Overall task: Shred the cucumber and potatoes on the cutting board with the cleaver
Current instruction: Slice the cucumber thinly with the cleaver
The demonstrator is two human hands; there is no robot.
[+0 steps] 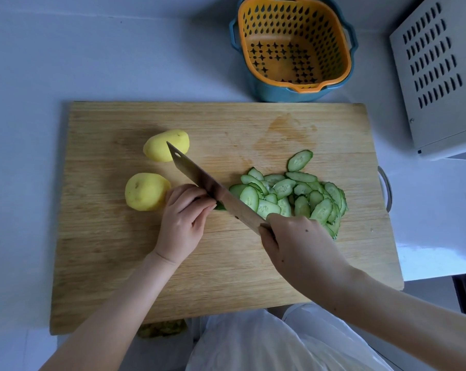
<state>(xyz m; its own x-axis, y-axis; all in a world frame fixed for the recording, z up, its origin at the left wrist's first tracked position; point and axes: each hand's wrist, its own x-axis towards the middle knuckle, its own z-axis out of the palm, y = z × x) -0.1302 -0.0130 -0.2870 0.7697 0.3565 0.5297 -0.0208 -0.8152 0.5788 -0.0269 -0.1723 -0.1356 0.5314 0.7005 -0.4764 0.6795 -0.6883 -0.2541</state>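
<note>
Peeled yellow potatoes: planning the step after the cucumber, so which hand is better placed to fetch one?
Left. The left hand sits beside the nearer peeled yellow potato, pinching only a small green cucumber end; the right hand grips the steel cleaver.

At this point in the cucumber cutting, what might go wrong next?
1. Only a small cucumber end remains, and the left hand has its fingertips right against the cleaver blade; a slip may nick them.
2. The near potato lies right beside that hand on the board; a nudge might roll it.
</note>
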